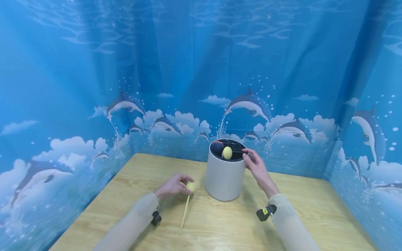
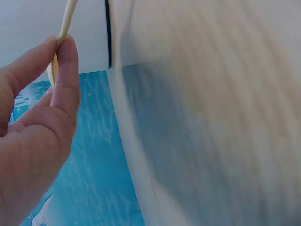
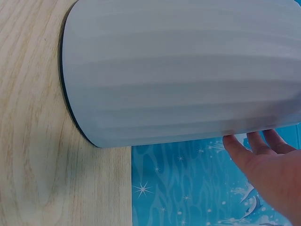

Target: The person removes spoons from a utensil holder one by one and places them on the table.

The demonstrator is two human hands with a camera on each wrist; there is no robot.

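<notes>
My left hand [image 1: 174, 186] pinches a pale yellow wooden spoon [image 1: 185, 211] by its bowl end, between thumb and fingers. Its handle slants down toward the near side, left of a white ribbed utensil holder [image 1: 224, 177]. In the left wrist view, the fingers [image 2: 68, 75] partly cover the spoon's bowl. My right hand [image 1: 257, 170] holds the holder's upper right side at the rim, and its fingertips touch the wall in the right wrist view. Inside the holder stand a dark round-headed utensil [image 1: 216, 148] with an orange edge and another yellow spoon [image 1: 227, 152].
The holder stands upright on a light wooden table [image 1: 150, 170], toward its back edge. A blue dolphin-print curtain [image 1: 188, 69] hangs behind the table and along both sides. Slotted black dividers [image 1: 237, 148] show inside the holder's mouth.
</notes>
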